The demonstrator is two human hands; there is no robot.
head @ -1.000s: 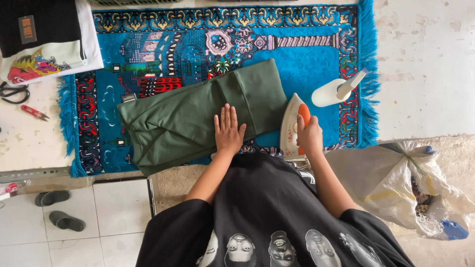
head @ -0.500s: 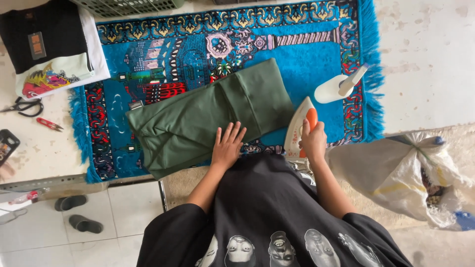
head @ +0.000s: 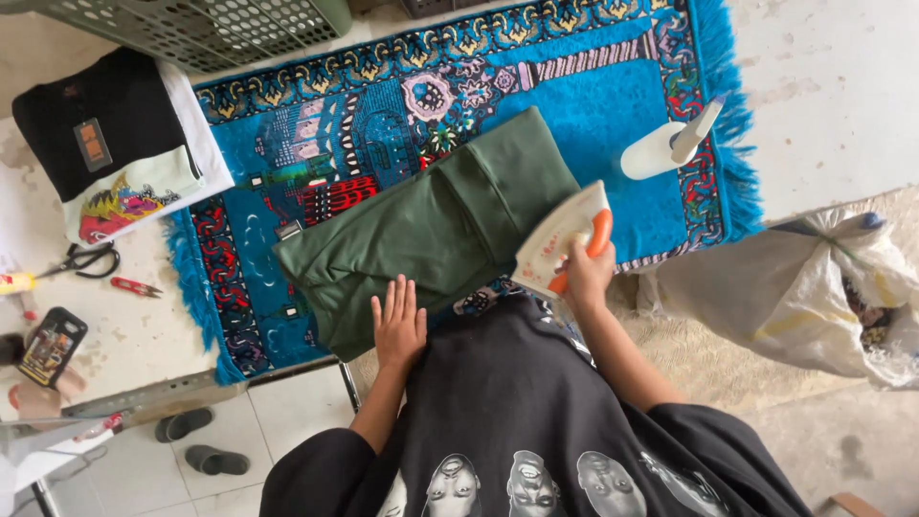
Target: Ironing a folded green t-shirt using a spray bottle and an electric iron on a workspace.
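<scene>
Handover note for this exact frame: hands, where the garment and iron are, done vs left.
Left hand: flat, palm down on the near edge of the folded green garment, gripping nothing.
Right hand: closed on the orange handle of the iron, which sits at the garment's right edge.
The garment lies on the blue patterned rug; a white spray bottle lies to the right.
Done: garment folded and laid out.
Left: how much is pressed cannot be told.

Folded green garment [head: 431,239] under tilted white-orange iron [head: 560,239].
</scene>
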